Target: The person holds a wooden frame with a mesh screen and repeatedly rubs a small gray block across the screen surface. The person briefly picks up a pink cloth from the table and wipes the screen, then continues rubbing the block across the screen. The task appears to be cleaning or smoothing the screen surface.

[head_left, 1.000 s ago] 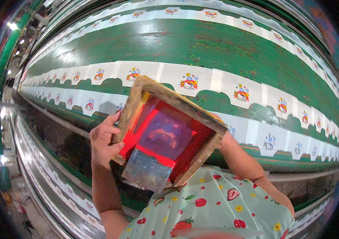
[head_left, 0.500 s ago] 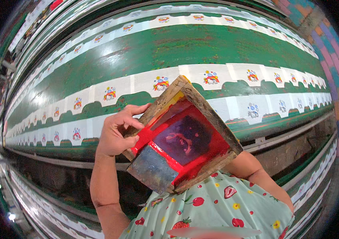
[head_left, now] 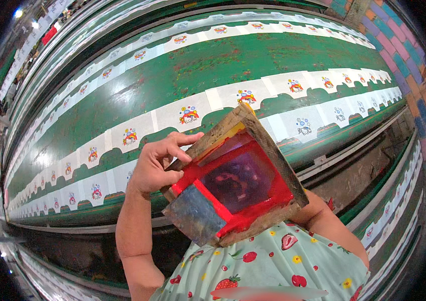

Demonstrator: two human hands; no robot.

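Note:
A small wooden screen-printing frame [head_left: 278, 157] is held up tilted in front of me. Its dark purple mesh [head_left: 240, 183] is bordered by wet red ink. A flat blue-grey plate [head_left: 193, 210], like a squeegee blade, lies across its lower left corner, with red ink along one edge. My left hand [head_left: 162, 163] is closed on the frame's left side, fingers on the wooden bar and thumb by the ink and the plate. My right forearm [head_left: 313, 206] reaches behind the frame, which hides my right hand.
Beyond the frame stretches a long green printing table [head_left: 138, 100]. Rows of white cut pieces [head_left: 188, 118] carrying small colourful cartoon prints lie along it. A metal rail [head_left: 343, 155] follows the near edge. More rows of pieces lie at the lower right, beside a multicoloured brick floor [head_left: 398, 50].
The table and its rows have swung round in my view, sliding left and lower on the left side. My left hand and the frame sit slightly further right, with the same grip.

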